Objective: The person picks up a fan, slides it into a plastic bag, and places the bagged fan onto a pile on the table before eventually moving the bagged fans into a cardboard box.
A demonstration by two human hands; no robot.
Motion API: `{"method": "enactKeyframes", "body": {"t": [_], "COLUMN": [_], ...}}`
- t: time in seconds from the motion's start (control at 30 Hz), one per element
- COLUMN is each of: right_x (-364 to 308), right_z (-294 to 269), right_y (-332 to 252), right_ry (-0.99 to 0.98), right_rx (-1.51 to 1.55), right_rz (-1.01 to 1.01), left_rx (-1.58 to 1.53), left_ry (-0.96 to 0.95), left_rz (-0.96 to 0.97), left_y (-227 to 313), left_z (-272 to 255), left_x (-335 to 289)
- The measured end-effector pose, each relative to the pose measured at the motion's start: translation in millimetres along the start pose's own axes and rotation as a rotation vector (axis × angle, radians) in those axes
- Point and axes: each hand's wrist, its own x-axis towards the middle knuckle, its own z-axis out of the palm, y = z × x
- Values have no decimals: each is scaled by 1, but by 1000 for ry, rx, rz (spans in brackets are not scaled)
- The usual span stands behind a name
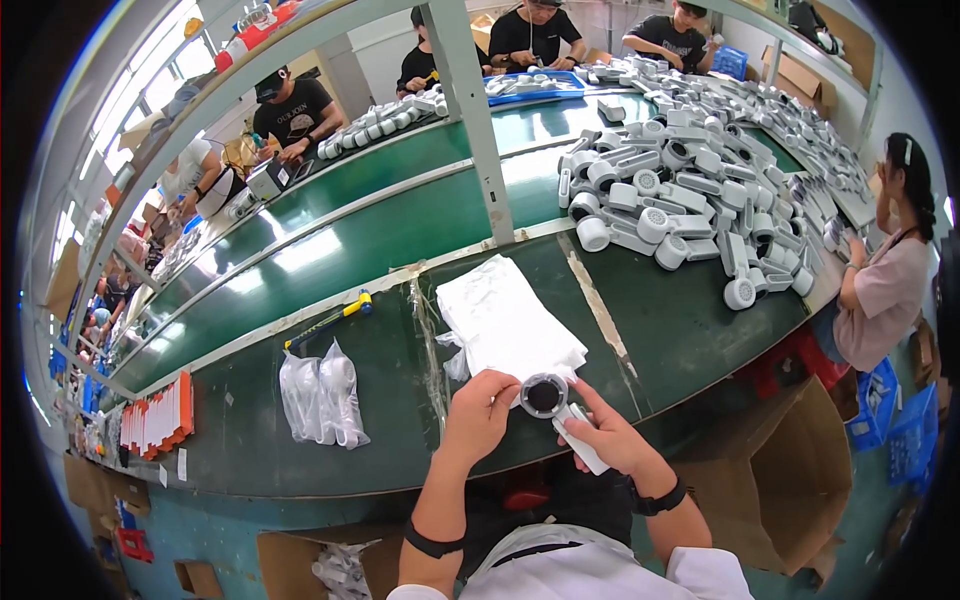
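At the near edge of the green table I hold a white hair-dryer-shaped device (544,396), with a round head, a grey ring and a dark centre. My right hand (612,436) is closed around its handle, which points down and to the right. The closed fingers of my left hand (478,415) pinch at the left rim of the head; whether a small part sits between them is hidden. Just beyond my hands lies a stack of white plastic bags (510,320). Several similar devices in clear bags (324,396) rest to the left.
A yellow and black hammer (330,320) lies beyond the bagged devices. Orange-and-white boxes (160,415) stand far left. A large heap of grey-white devices (690,190) covers the right side. A metal post (480,130) rises ahead. Open cartons (760,480) flank me; co-workers sit around.
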Motion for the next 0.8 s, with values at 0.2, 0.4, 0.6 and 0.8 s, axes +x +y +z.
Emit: {"method": "enactKeyframes", "body": {"t": [0.2,0.4,0.6,0.8], "right_x": [-2,3,1,-3], "right_z": [4,4,7,10], "right_y": [0,3,0,1], "right_ry": [68,66,112,132], "right_rx": [-62,-137,-61,-108], "right_rz": [1,58,39,16], "left_rx": [168,357,384,387], "left_ry": [19,-36,33,69], "left_rz": [142,324,304,267], "left_y": [6,22,20,20], "left_z": [6,7,9,18], "left_x": [-6,-10,-16,-15]}}
